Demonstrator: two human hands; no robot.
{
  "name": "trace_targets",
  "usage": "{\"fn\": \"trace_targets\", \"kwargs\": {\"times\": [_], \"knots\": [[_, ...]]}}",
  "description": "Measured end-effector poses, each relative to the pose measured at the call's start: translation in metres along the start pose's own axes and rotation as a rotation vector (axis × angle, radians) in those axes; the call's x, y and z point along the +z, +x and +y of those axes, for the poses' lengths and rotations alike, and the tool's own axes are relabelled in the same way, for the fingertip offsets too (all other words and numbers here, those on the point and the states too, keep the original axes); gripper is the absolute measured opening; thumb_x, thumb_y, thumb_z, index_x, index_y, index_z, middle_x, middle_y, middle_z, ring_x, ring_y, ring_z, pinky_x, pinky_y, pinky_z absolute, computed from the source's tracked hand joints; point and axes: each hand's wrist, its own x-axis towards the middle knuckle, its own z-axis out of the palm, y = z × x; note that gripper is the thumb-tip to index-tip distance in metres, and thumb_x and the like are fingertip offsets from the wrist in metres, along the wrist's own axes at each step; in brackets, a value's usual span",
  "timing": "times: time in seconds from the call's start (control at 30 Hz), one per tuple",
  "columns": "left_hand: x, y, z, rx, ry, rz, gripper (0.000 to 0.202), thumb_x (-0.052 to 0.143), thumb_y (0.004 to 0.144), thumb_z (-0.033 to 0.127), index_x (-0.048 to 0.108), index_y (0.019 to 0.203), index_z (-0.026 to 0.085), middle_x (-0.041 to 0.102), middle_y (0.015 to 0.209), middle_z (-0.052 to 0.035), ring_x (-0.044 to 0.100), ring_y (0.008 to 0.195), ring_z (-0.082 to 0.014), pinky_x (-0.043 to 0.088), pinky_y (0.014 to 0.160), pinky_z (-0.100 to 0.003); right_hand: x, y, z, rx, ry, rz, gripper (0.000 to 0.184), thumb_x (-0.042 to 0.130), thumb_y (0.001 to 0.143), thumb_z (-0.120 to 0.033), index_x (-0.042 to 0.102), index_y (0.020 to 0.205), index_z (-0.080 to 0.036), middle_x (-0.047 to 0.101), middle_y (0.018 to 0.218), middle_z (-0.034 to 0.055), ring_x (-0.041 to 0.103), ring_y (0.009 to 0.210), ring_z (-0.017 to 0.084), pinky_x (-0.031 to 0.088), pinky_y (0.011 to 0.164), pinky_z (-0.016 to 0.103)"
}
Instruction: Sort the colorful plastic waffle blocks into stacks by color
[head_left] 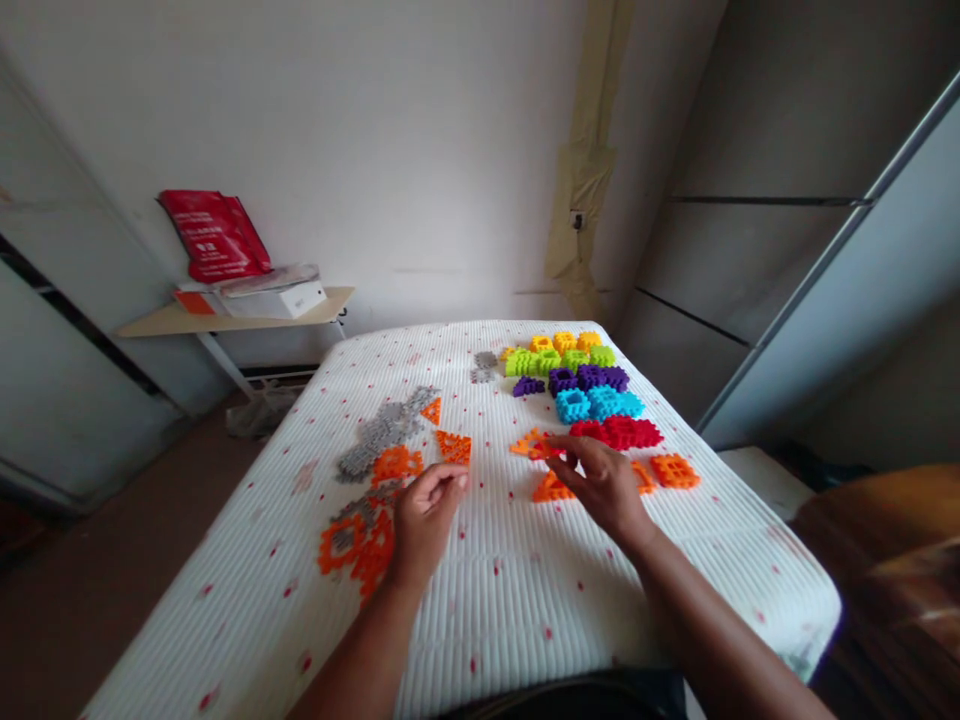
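My left hand [429, 512] is closed, thumb and forefinger pressed together. Just beyond its fingertips is an orange triangular piece [454, 446]; I cannot tell whether the hand grips it. Between the fingertips of my right hand [604, 482] is an orange triangular toothed piece [528, 442], held above the sheet. Under and behind that hand is a row of orange blocks, with one orange cube [675, 471] at its right end. Left of my left hand lie loose orange pieces [397, 462] and a heap of grey toothed pieces [386, 440].
Red [630, 432], blue [616, 402], purple [602, 377], green [547, 361] and yellow [565, 342] blocks form rows at the right of the white quilted bed [510, 620]. Grey pieces [485, 366] lie farther back. A side table [330, 305] bears a red bag [214, 235].
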Motion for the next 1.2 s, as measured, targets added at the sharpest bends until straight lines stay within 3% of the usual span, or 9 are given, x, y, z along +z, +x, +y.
{"fn": "trace_targets", "kwargs": {"times": [0.13,0.3,0.4,0.7,0.9,1.03,1.13,1.2], "knots": [[-0.005,0.004,-0.004,0.030,0.031,0.101,0.020,0.063,0.073,0.033,0.066,0.082,0.015,0.067,0.070,-0.0015,0.063,0.065,-0.0142,0.050,0.061,-0.023,-0.016,-0.016,0.029,-0.057,-0.189,-0.090,0.017,0.054,0.088,-0.027,0.067,0.095,-0.018,0.069,0.081,0.0064,0.063,0.071,0.015,0.047,0.062,0.024],[0.000,0.002,-0.009,0.248,0.275,-0.033,0.013,0.056,0.078,0.025,0.066,0.079,0.017,0.068,0.074,-0.0011,0.063,0.070,-0.0134,0.050,0.069,-0.024,-0.012,-0.033,0.036,-0.109,-0.271,-0.217,0.016,0.052,0.088,-0.022,0.067,0.090,-0.018,0.068,0.075,0.0061,0.063,0.068,0.015,0.046,0.064,0.025],[0.001,0.002,-0.012,0.316,0.354,-0.078,0.012,0.055,0.079,0.023,0.066,0.079,0.018,0.069,0.075,-0.0007,0.063,0.070,-0.0126,0.049,0.069,-0.023,-0.009,-0.034,0.036,-0.111,-0.281,-0.229,0.016,0.052,0.087,-0.021,0.067,0.090,-0.018,0.068,0.075,0.0059,0.062,0.067,0.015,0.045,0.064,0.025],[-0.001,0.005,-0.012,0.338,0.387,-0.074,0.012,0.053,0.079,0.021,0.065,0.079,0.018,0.069,0.074,-0.0007,0.063,0.069,-0.0124,0.049,0.068,-0.023,-0.009,-0.033,0.034,-0.119,-0.310,-0.306,0.017,0.051,0.088,-0.022,0.067,0.090,-0.018,0.069,0.074,0.0058,0.062,0.068,0.015,0.043,0.066,0.026],[0.000,0.003,-0.008,0.312,0.379,-0.053,0.013,0.052,0.078,0.020,0.065,0.078,0.018,0.068,0.073,-0.0009,0.063,0.069,-0.0125,0.049,0.066,-0.022,-0.008,-0.036,0.037,-0.187,-0.269,-0.255,0.018,0.051,0.088,-0.026,0.065,0.096,-0.018,0.071,0.086,0.0088,0.064,0.075,0.018,0.047,0.068,0.029],[-0.014,0.027,0.011,0.226,0.557,-0.040,0.017,0.050,0.079,0.021,0.067,0.083,0.019,0.070,0.078,-0.0015,0.063,0.072,-0.0127,0.049,0.070,-0.023,-0.009,-0.036,0.038,-0.238,-0.223,-0.132,0.017,0.054,0.087,-0.025,0.063,0.100,-0.017,0.070,0.093,0.0091,0.064,0.082,0.019,0.049,0.073,0.033],[-0.026,0.066,0.027,0.050,0.892,-0.087,0.017,0.052,0.080,0.023,0.068,0.085,0.020,0.070,0.088,-0.0021,0.064,0.082,-0.0144,0.047,0.076,-0.025,-0.008,-0.036,0.035,-0.249,-0.195,-0.042,0.014,0.054,0.087,-0.021,0.063,0.097,-0.017,0.069,0.088,0.0082,0.064,0.078,0.018,0.050,0.071,0.032],[-0.030,0.094,0.029,-0.032,0.973,-0.086,0.018,0.057,0.079,0.030,0.068,0.080,0.016,0.069,0.085,-0.0053,0.064,0.083,-0.0196,0.047,0.074,-0.029,-0.007,-0.034,0.031,-0.247,-0.165,-0.010,0.012,0.053,0.087,-0.019,0.063,0.093,-0.017,0.068,0.082,0.0072,0.063,0.073,0.017,0.050,0.067,0.030]]}}
